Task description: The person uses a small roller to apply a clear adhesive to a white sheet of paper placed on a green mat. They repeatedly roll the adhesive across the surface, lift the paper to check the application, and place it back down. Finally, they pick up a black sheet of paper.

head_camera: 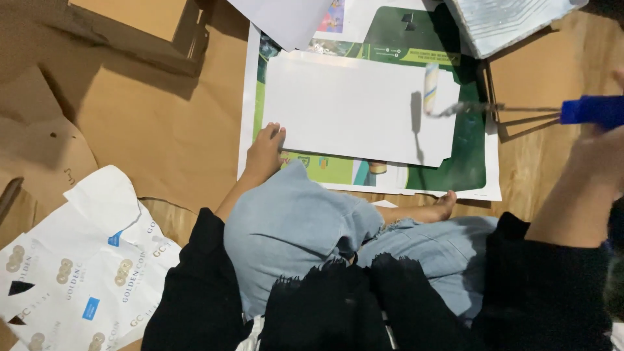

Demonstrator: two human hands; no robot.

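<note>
left hand (264,151): at 9 o'clock of the blank white die-cut card sheet (357,107), fingers flat and together, tips pressed on the sheet's lower-left corner. Reads as a hold-down so the sheet can't slide.
right hand (601,146): at the 3 o'clock edge of view, mostly cropped. Seems wrapped round the blue plastic handle (593,110); exact finger position I cannot tell.
tool: small paint-type roller with white sleeve (431,89) on a bent wire frame; sleeve sits upright on the sheet near its 2 o'clock corner, shadow just beside it.
white sheet: smooth, matte, rectangular with notched tabs at the right end; lies flat at 12 o'clock of the person's knees.
underlay: large green glossy printed poster sheet (471,156) with white border, directly beneath the card; looks like a work mat that catches overrun.
floor cover: brown corrugated cardboard (156,123), creased, spread under everything.
stack at 7 o'clock: white printed flat carton blanks with gold round marks (78,273), well apart from the roller.
at 1 o'clock: silvery ribbed sheet (507,19), partly out of view.
legs: light blue frayed denim (292,227), crossed, bare foot (445,205) touching the poster's lower edge.
</note>
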